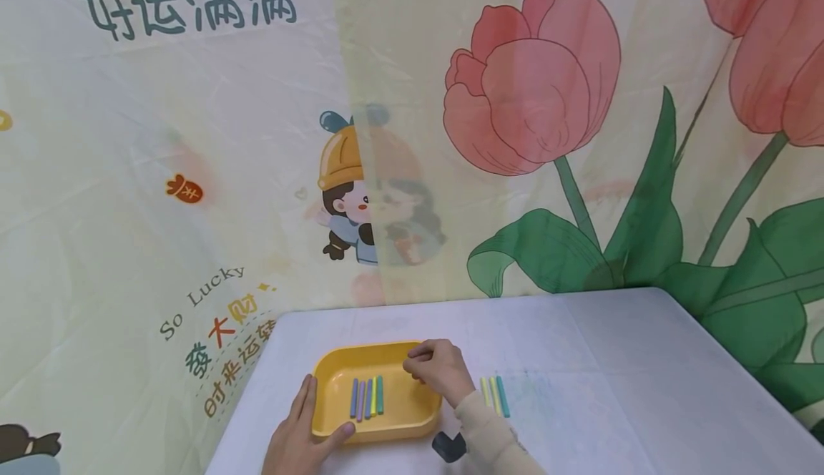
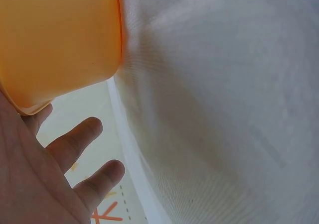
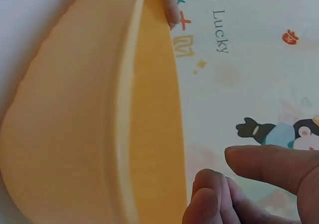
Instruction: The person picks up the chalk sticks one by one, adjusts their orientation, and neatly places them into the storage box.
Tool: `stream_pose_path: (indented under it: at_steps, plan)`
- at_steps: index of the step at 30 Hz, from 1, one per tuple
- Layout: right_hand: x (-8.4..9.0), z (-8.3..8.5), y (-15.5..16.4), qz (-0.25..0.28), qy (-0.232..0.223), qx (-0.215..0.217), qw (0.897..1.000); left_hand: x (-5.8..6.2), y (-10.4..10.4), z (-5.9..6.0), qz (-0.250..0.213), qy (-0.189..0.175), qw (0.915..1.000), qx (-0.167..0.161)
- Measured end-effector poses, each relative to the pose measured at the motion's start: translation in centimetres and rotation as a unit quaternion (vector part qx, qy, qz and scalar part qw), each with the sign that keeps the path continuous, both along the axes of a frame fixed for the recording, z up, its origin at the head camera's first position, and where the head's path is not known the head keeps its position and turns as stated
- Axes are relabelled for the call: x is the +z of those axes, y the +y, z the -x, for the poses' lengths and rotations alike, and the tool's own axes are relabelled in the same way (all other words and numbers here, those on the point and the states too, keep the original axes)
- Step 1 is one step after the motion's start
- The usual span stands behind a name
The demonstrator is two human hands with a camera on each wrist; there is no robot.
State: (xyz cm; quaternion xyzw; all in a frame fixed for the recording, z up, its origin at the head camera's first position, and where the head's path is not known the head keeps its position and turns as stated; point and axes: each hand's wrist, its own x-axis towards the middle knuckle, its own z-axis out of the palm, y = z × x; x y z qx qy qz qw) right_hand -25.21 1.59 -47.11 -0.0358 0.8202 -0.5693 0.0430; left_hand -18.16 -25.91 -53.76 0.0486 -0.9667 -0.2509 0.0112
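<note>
A yellow tray [image 1: 412,428] lies on the white table, with several chalk sticks [image 1: 368,398] in blue, purple, yellow and teal side by side inside it. My left hand [image 1: 297,428] rests against the tray's near left corner, thumb at the front rim. In the left wrist view, its straight fingers [image 2: 75,139] spread beside the tray wall [image 2: 60,40]. Over the tray's far right part hovers my right hand [image 1: 439,369]. Its fingers are loosely bent, and in the right wrist view a gap shows between thumb and fingers [image 3: 264,167], with nothing visible in it.
Right of the tray, two yellow chalk sticks [image 1: 490,394] and a teal one [image 1: 503,396] lie on the table, partly beside my right sleeve [image 1: 492,436]. A small black object [image 1: 448,446] sits near the tray's front right corner. A printed cloth [image 1: 412,53] hangs behind the table.
</note>
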Motion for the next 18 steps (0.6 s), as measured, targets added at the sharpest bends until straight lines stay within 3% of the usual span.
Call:
stream_pose_path:
  at_steps: [11,18]
  plan:
    - [1.0,0.4,3.7,-0.038,0.002,-0.025,0.999,-0.2,-0.1,0.2,0.0,-0.003,1.0,0.0]
    - [0.3,0.6,6.3,-0.068,-0.006,-0.058,0.996,-0.2,-0.1,0.3,0.004,-0.016,0.9999,0.002]
